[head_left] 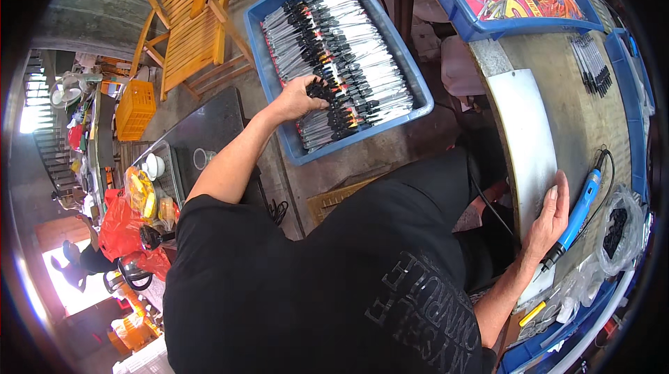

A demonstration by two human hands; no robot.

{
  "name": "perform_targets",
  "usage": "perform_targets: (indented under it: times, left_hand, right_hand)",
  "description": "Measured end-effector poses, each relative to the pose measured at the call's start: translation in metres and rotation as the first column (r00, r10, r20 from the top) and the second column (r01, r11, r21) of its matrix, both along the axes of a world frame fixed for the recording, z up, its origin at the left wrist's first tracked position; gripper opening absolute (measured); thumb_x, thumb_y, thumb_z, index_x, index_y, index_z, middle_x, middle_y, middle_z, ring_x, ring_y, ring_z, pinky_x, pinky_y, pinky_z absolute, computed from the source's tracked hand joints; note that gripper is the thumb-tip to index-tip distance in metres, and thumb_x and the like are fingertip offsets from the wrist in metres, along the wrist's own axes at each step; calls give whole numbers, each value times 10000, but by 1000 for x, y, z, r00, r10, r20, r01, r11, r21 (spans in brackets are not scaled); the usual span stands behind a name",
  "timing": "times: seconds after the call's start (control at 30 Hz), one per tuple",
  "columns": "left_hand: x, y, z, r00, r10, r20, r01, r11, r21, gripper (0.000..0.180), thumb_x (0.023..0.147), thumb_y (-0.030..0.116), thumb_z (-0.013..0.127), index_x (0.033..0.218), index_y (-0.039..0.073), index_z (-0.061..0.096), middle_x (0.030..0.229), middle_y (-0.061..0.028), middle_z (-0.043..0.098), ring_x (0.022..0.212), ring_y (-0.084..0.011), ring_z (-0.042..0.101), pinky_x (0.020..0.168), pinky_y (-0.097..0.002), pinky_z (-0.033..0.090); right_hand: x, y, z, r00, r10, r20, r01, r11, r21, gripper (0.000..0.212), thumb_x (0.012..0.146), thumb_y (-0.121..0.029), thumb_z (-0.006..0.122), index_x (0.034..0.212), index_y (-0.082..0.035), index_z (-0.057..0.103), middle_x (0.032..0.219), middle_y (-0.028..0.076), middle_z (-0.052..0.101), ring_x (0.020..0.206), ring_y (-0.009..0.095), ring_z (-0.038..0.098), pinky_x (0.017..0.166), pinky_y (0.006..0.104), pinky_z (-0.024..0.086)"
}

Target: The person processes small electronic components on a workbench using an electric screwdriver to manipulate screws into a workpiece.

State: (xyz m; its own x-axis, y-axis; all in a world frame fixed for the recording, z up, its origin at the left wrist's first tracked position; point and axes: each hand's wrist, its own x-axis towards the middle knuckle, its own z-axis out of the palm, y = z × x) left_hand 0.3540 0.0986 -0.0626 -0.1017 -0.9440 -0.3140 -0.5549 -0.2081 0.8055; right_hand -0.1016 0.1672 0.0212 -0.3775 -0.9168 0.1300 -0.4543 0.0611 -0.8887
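Note:
My left hand [298, 101] reaches into a blue plastic tub [287, 138] and curls its fingers round the dark ends of some slim pen-like sticks [325, 95]. Rows of such sticks [362, 33], with silvery or clear shafts and black ends, fill the tub. Whether the held ones are lifted clear of the rows I cannot tell. On the workbench at the right, my right hand [547, 224] rests with its fingers stretched out over the edge of a white plate [523, 123]. A blue electric screwdriver [582, 205] with a black cord lies just right of that hand.
More sticks [591, 66] lie on the bench [575, 113]. Beyond, a blue tray [481, 26] holds a printed red sheet. A clear bag [620, 228] of black pieces lies at right. Left are a wooden folding chair [195, 47], a yellow crate [135, 111] and a dark table [209, 123].

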Motion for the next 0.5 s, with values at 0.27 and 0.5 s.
perform_targets:
  times: [0.27,0.5]
  left_hand:
    - [-14,3,16,987,-127,94,115,985,127,312,650,27,701,938,22,579,793,-3,596,739,-79,515,695,-233,427]
    - [-15,1,8,969,-184,166,155,973,173,330,652,29,699,956,15,573,857,-46,619,793,-122,544,738,-261,427]
  right_hand:
    - [1,1,0,999,-12,-47,12,1000,3,378,895,-173,437,1194,58,438,1215,145,471,1142,199,421,963,294,303]
    - [4,0,3,999,-15,-48,15,1000,3,373,895,-168,438,1198,48,440,1209,135,478,1128,186,430,950,283,312]
